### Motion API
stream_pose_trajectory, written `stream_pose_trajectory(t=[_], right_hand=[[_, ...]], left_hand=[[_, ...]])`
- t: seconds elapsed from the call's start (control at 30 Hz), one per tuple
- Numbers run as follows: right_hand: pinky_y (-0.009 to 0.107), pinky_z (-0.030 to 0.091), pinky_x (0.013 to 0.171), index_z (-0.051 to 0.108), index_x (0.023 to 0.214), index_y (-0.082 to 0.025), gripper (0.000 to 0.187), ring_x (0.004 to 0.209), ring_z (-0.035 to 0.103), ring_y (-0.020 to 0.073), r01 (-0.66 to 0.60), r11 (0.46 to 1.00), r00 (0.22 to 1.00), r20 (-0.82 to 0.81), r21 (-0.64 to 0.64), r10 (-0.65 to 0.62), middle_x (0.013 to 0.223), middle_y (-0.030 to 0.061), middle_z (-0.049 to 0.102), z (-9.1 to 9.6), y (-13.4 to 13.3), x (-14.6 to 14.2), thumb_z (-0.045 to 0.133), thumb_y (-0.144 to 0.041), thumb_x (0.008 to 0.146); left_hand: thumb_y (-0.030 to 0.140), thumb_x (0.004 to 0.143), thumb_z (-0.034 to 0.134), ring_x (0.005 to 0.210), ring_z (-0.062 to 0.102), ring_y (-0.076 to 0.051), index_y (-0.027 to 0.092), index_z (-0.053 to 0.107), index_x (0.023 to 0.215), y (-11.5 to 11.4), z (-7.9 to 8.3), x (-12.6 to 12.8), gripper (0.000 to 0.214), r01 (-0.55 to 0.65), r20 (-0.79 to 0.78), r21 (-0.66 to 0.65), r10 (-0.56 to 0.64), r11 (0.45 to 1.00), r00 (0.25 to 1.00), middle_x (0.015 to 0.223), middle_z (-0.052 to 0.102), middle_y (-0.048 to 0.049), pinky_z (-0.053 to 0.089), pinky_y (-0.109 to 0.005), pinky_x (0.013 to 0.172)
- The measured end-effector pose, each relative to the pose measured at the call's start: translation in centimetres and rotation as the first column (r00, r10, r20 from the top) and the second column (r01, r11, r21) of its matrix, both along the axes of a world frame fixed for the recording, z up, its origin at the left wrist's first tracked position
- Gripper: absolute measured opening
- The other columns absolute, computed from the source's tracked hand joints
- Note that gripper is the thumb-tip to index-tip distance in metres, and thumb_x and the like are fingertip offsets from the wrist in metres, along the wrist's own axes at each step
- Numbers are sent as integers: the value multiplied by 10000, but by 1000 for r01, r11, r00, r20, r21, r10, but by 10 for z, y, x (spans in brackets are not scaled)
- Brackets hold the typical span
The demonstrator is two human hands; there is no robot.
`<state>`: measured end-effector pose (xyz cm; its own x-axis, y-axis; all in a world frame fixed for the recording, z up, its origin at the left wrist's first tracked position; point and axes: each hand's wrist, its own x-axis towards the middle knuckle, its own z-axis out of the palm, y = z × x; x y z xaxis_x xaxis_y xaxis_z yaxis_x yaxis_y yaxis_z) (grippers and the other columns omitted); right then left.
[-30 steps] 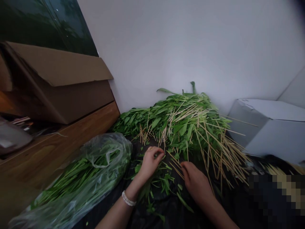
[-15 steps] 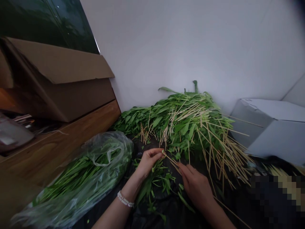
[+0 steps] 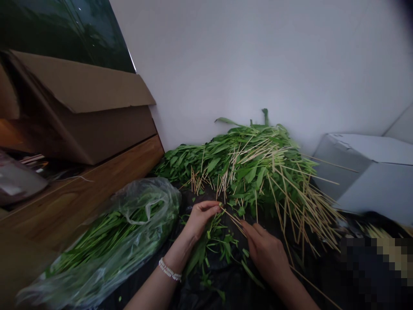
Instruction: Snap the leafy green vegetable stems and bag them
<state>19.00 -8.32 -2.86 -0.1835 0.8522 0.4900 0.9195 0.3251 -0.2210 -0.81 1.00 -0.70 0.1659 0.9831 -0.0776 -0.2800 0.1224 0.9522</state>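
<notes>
While the right hand grasps a few thin, pale wooden sticks, the left hand, with a white beaded bracelet at its wrist, pinches a small, pale-green piece of plant at the ends of these sticks. Both hands, with the held sticks between them, lie just in front of a large heap of green, long-leaved stalks mixed with straw-coloured sticks, many fanning out at its right end. Also in front of the heap, loose green leaves and stem cuttings are scattered over a black, wrinkled sheet. To the front left of the heap lies a clear plastic bag holding long green stalks; farther left, an open brown cardboard box rests on a brown wood-grained surface. Right of the heap stands a white box; behind the heap rises a plain white wall.
</notes>
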Motion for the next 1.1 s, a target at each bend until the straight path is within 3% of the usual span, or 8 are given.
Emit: stream_pose_trajectory(t=[0.5, 0.67, 0.77, 1.1], right_hand=[[188, 471, 642, 595, 1226, -233, 392, 723, 645, 132, -11, 1000, 1000, -24, -12, 11, 904, 61, 669, -8, 2, -1, 364, -158, 918], [197, 483, 671, 591, 1231, -223, 375, 748, 652, 140, -16, 1000, 998, -53, -19, 15, 917, 67, 669, -7, 2, -1, 353, -186, 944], [191, 481, 667, 593, 1235, -220, 379, 743, 653, 134, -35, 999, 997, -63, 2, 35, 907, 64, 672, -6, 1, 0, 356, -174, 941], [202, 483, 685, 628, 1173, -182, 365, 757, 660, 143, -27, 999, 990, -137, 25, 30, 871, 62, 674, -4, -1, -9, 341, -163, 950]], left_hand=[[329, 580, 845, 712, 669, -182, 145, 771, 776, -2, 0, 1, 279, -48, -223, 130, 76, 990, 972, 795, 755, -77, 517, -287, 731], [399, 687, 765, 814, 676, -201, 158, 764, 933, -3, 8, -2, 344, -23, -255, 178, 68, 984, 965, 879, 759, -84, 506, -296, 785], [414, 694, 754, 856, 675, -218, 155, 771, 883, -2, 9, -4, 321, 2, -274, 166, 44, 986, 961, 885, 761, -84, 494, -309, 823], [410, 582, 835, 685, 645, -164, 144, 762, 738, -4, 10, -4, 317, 72, -208, 55, -59, 996, 976, 705, 739, -53, 480, -289, 774]])
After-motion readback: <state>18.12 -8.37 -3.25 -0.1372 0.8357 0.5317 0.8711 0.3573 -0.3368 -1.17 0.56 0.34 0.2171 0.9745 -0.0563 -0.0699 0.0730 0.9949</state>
